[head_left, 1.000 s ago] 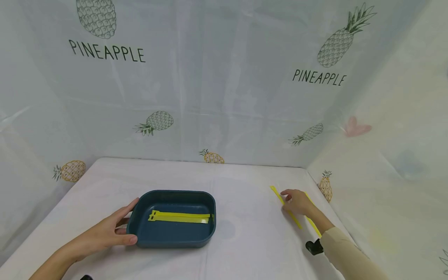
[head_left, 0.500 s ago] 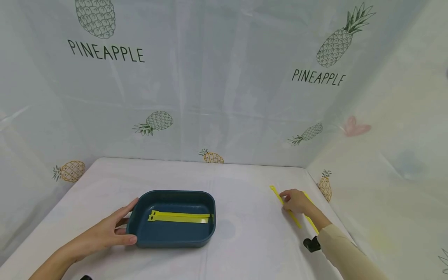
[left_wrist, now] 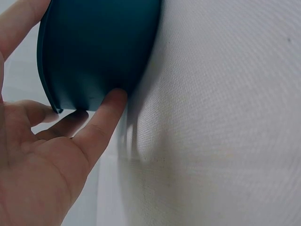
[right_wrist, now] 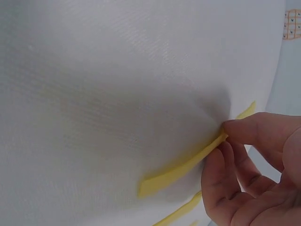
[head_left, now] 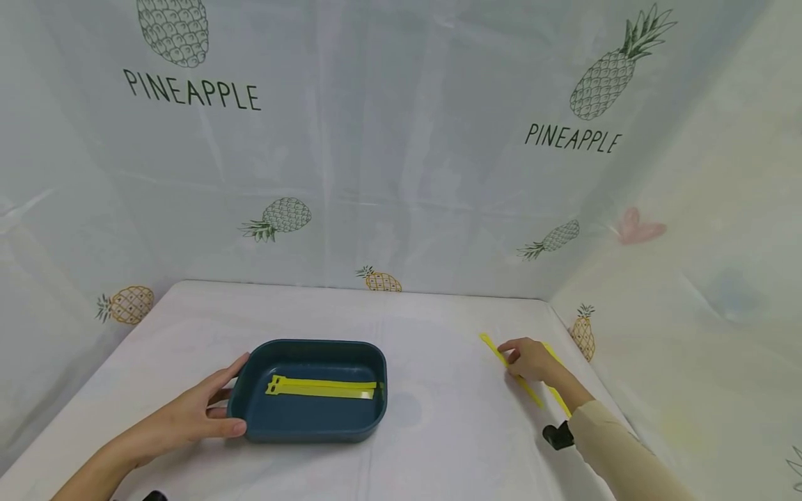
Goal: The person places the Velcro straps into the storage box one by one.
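In the head view, my left hand (head_left: 188, 415) rests spread against the left end of a dark teal box (head_left: 307, 438). The thumb touches the box's near corner and the fingers its far corner; the left wrist view shows fairly straight fingers on its outer wall. Inside the box lie two yellow cable ties (head_left: 322, 392) with slotted heads, side by side. Over at the right, my right hand (head_left: 529, 360) pinches another yellow cable tie (right_wrist: 181, 172) by its middle, between thumb and fingers. One more yellow cable tie (head_left: 556, 401) lies partly hidden under the right hand and forearm.
A white cloth (head_left: 432, 445) covers the table. Behind it and along both sides hangs a pale curtain (head_left: 401, 139) printed with pineapples. A black wrist device (head_left: 557, 436) sits beneath the right forearm.
The cable tie at the right hand has shifted and turned slightly, its far end moving a little left. The right hand has moved slightly left. The left hand and box look unchanged.
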Tool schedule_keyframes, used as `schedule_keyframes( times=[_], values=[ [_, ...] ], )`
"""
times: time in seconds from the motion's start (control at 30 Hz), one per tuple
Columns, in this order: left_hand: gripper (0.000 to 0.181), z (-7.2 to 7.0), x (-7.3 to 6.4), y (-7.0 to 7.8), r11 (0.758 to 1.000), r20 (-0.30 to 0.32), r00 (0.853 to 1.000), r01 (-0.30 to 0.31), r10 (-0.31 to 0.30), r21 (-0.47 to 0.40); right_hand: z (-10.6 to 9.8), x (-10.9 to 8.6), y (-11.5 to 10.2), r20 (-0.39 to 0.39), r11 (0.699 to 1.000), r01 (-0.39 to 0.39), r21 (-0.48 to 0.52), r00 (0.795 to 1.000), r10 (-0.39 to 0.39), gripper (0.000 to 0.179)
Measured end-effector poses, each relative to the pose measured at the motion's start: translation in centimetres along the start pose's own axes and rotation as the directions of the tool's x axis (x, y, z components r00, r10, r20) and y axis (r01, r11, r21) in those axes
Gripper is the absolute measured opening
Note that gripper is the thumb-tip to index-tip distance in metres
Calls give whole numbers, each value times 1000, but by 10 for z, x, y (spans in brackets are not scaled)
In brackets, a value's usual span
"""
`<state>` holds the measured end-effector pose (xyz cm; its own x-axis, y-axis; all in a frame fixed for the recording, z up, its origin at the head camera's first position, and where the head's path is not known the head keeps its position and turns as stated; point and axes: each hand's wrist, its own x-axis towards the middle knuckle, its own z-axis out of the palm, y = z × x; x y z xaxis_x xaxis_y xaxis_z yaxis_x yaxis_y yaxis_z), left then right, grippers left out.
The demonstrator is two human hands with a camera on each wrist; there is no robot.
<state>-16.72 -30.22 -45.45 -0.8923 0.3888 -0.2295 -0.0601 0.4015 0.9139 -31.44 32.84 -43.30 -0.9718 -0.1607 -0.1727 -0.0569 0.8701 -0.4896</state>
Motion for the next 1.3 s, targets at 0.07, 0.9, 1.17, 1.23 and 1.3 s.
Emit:
schedule_keyframes(
  times=[0.07,0.9,1.17,1.23,1.3],
  values=[
    [109,0,0,-1,1000,-2,1000,-3,3,0,-1,0,-1,12,1000,-5,5,1000,5,48],
    [108,1,0,2,1000,-1,1000,-9,9,-8,-4,1,0,45,997,78,7,996,-78,51],
    [108,1,0,0,999,-14,999,-31,32,36,-5,0,-11,36,989,150,13,988,-150,49],
    [108,1,0,1,999,-14,1000,-19,19,32,-5,-1,-15,31,986,167,23,985,-168,49],
    [107,2,0,1,1000,-12,1000,-4,4,22,-4,-2,-18,29,981,191,36,981,-192,48]
  ],
)
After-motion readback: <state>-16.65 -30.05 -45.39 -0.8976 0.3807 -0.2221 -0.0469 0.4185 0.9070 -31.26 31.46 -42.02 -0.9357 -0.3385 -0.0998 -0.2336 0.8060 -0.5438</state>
